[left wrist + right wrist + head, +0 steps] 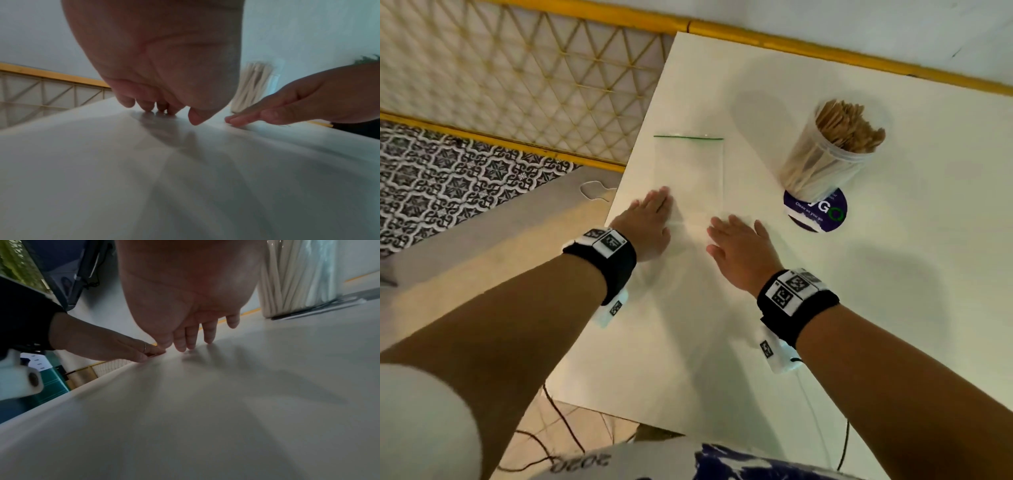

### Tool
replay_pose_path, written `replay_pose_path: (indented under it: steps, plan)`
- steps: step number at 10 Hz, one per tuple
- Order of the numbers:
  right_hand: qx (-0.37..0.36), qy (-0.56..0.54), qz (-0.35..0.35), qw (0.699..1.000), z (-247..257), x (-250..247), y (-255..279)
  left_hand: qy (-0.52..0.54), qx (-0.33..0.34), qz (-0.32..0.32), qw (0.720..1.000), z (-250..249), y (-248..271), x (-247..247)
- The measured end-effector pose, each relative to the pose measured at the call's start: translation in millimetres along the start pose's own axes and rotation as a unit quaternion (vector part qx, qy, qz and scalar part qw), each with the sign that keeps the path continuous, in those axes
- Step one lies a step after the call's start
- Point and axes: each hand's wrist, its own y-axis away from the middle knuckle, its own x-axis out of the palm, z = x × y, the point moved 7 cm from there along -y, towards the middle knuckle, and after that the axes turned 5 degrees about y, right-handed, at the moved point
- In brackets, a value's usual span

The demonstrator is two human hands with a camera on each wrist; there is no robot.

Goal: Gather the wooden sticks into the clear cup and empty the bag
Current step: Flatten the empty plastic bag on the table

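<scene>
A clear plastic bag [690, 171] with a green zip strip lies flat on the white table [911, 274], with no sticks showing inside it. My left hand [650, 219] rests flat with straight fingers on its near left corner. My right hand [736, 240] lies flat at its near right corner. The clear cup [825, 161] stands to the right, packed with wooden sticks [849, 126]. In the left wrist view my left fingertips [148, 107] touch the surface, with the right hand [267, 113] beside them. The right wrist view shows my right fingers [191, 337] down, the cup [298, 280] behind.
A round purple sticker [822, 214] lies under the cup. The table's left edge [616, 202] runs close to my left hand; a yellow lattice railing [517, 85] and patterned floor lie beyond. Cables [558, 428] hang below the near edge.
</scene>
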Motion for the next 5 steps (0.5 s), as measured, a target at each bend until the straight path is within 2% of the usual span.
replay_pose_path:
  steps: [1, 3, 4, 5]
  plan:
    - [0.01, 0.007, 0.014, 1.0, 4, -3, -16, 0.002, 0.023, 0.008, 1.0, 12, -16, -14]
    - [0.028, -0.019, 0.032, 0.999, 6, -1, -20, -0.012, 0.07, -0.032, 0.997, 15, -26, -25]
    - [0.005, -0.103, -0.021, 0.994, 9, -14, -7, -0.006, 0.084, -0.074, 0.994, 13, -20, -27]
    - [0.032, -0.189, -0.039, 0.981, 1, -20, 31, 0.042, 0.126, -0.113, 0.985, 1, 8, -22]
